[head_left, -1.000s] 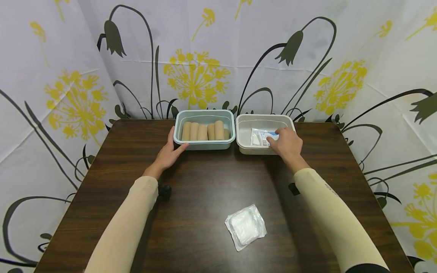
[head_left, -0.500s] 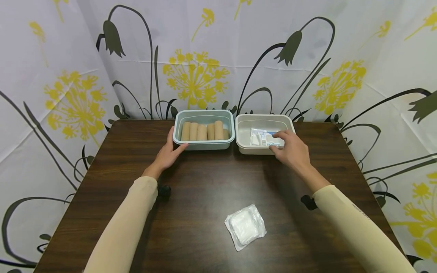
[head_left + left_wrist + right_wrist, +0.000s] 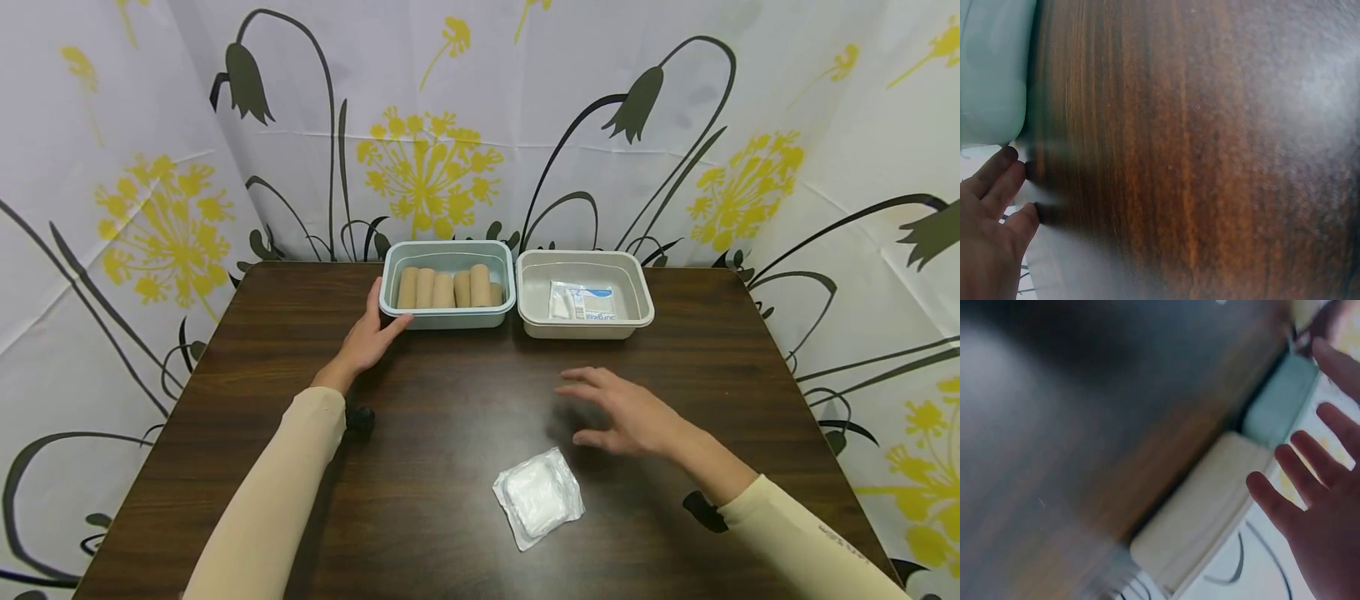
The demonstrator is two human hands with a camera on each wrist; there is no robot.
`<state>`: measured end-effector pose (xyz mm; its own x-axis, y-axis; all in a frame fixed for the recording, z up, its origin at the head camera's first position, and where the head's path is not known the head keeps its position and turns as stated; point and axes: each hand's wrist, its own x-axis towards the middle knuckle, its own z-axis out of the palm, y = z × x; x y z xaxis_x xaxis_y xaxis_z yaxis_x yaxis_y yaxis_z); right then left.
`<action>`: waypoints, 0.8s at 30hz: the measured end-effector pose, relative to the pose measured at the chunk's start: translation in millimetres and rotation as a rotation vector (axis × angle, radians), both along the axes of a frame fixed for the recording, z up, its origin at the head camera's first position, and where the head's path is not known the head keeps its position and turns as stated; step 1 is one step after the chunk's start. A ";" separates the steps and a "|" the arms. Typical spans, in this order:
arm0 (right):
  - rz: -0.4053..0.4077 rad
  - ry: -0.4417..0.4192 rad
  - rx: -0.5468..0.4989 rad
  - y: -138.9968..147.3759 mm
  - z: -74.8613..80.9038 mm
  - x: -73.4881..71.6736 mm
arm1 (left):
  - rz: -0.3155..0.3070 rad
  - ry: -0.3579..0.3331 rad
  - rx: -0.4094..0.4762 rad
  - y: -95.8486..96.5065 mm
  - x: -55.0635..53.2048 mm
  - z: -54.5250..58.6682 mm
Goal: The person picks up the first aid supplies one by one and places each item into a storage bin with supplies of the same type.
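My left hand (image 3: 365,340) rests at the near left corner of a light blue plastic bin (image 3: 450,320). Its fingers lie along the bin's left side, and the thumb is at the front rim. Inside stand several tan rolls (image 3: 444,292), like rolled bandages. My right hand (image 3: 630,412) is over the table with fingers spread and nothing held. Below and left of it lies a white square packet (image 3: 540,498), like wrapped gauze. A beige bin (image 3: 585,331) beside the blue one holds a flat packet (image 3: 582,302) with blue print reading "surgical".
Both bins stand side by side at the back of the dark wooden table (image 3: 435,417). A white curtain (image 3: 570,75) with yellow and grey flowers hangs behind the table's back edge. Small black devices are strapped at both wrists.
My right hand has left the packet in the beige bin and moved down toward the front of the table, its fingers spreading. The left hand stays at the blue bin's corner.
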<state>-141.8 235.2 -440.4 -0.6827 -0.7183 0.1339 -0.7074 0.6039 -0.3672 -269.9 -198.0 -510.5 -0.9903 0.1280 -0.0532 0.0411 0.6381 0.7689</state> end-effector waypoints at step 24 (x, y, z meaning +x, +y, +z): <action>0.199 -0.101 0.152 -28.8 -52.3 56.4 | 0.000 -0.010 0.003 0.2 0.6 0.9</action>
<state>-85.4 206.3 -492.7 -0.5301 -0.8466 -0.0471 -0.7823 0.5098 -0.3578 -269.3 -197.8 -509.6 -0.9898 0.1279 -0.0625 0.0334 0.6357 0.7712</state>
